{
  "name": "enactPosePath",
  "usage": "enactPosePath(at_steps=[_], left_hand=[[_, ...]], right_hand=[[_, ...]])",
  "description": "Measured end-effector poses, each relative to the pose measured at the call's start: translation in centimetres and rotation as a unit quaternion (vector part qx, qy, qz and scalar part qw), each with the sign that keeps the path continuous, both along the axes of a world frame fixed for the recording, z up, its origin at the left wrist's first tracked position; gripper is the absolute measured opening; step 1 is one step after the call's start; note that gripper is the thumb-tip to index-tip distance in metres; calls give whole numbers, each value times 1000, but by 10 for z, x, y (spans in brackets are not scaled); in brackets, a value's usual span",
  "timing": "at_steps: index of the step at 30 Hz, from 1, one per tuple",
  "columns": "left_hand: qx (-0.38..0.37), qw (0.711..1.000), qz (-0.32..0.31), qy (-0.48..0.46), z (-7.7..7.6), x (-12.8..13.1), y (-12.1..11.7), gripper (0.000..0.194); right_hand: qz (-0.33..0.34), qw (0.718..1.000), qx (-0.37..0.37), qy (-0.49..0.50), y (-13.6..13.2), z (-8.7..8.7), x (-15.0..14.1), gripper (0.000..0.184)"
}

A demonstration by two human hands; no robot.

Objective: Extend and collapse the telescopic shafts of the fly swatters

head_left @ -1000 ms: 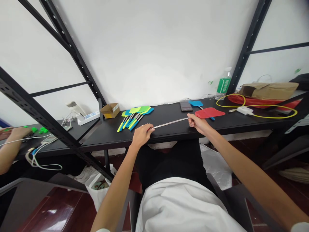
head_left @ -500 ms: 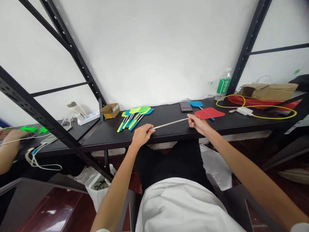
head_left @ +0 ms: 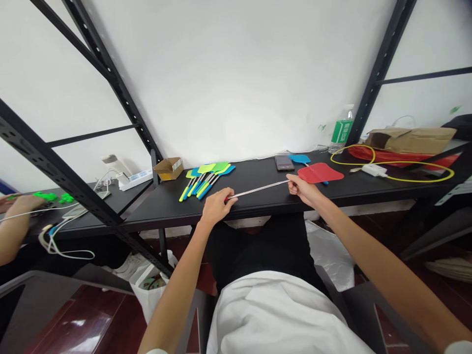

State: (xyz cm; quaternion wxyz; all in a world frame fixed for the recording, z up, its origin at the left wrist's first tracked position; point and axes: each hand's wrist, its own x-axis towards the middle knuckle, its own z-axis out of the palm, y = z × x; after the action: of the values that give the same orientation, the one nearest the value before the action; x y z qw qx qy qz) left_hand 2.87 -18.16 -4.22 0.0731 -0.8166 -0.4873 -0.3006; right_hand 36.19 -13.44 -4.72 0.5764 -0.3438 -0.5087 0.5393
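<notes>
Head view: our left hand [head_left: 217,206] and right hand [head_left: 302,190] clamp the red fly swatter [head_left: 320,173] lengthwise along the tabletop [head_left: 165,206] front edge.

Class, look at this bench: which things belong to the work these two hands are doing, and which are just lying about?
In use: left hand, right hand, steel shaft, red fly swatter head.

Lying about: green and blue fly swatters, blue fly swatter, phone, cardboard box, water bottle, yellow cable.

No wording can be read clearly: the green label [head_left: 337,132] on the plastic water bottle [head_left: 342,127] carries white characters too blurred to read. The small white label [head_left: 177,164] on the cardboard box [head_left: 168,169] is too small to read.
</notes>
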Motion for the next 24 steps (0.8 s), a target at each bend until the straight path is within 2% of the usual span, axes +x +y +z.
enactPosePath(at_steps=[7, 17, 22, 24], left_hand=[[4, 1000, -6, 9, -1, 0, 2, 30], [11, 1000, 3, -10, -1, 0, 0, 19], [20, 1000, 5, 2, -1, 1, 1, 36], [19, 1000, 6, 1, 0, 1, 0, 34]], right_hand=[[0, 1000, 2, 0, 0, 0, 0, 47], [2, 1000, 9, -6, 1, -1, 1, 48], [-3, 1000, 9, -6, -2, 2, -1, 48], [-4, 1000, 8, -6, -3, 3, -1, 47]])
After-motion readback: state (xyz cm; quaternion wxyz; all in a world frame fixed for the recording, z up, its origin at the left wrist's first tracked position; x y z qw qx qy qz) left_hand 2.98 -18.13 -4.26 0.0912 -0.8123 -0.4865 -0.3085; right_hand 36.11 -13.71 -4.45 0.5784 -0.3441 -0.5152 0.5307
